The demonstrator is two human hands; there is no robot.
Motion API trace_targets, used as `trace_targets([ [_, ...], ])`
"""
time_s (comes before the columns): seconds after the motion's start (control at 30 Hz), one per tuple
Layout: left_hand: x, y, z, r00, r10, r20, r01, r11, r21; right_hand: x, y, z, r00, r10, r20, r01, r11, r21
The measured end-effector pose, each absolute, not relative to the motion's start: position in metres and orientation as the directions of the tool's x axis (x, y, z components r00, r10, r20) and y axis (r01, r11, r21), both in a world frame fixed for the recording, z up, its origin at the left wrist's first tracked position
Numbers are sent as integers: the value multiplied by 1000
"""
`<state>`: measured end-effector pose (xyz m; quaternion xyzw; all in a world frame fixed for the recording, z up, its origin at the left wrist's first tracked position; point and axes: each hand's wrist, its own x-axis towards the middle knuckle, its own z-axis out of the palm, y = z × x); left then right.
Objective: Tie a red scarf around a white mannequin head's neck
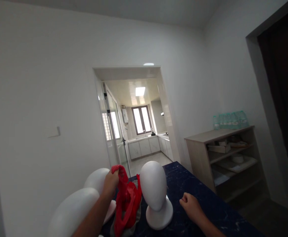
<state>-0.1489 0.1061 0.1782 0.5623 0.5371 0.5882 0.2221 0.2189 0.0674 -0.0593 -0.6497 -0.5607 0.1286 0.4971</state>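
Note:
My left hand (110, 182) is raised over the dark blue table (195, 197) and grips a red cloth (126, 200) that hangs down from it. Under the cloth's lower end lies some grey fabric (137, 220). A white mannequin head (155, 194) stands upright on its round base just right of the cloth. Two more white mannequin heads sit at the left, one (97, 179) behind my left hand and one (72, 210) nearer me. My right hand (190, 204) rests on the table right of the upright head, fingers curled, holding nothing.
A wooden shelf unit (223, 158) stands against the right wall with several water bottles (230, 120) on top and papers on its shelves. A doorway (134, 118) ahead leads into a white kitchen. A dark door opening (282, 98) is at far right.

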Motion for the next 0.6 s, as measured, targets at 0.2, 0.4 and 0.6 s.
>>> trace_targets([
  [0.2, -131, 69, 270, -223, 821, 526, 52, -529, 847, 219, 65, -57, 321, 867, 380, 590, 130, -797],
  [0.4, -123, 8, 333, 29, 814, 580, -142, -571, 809, 219, 61, -53, 319, 866, 385, 572, 148, -807],
  [0.6, -131, -39, 350, 383, 761, 524, -139, -513, 847, 222, 42, -25, 332, 819, 469, 507, 264, -820],
])
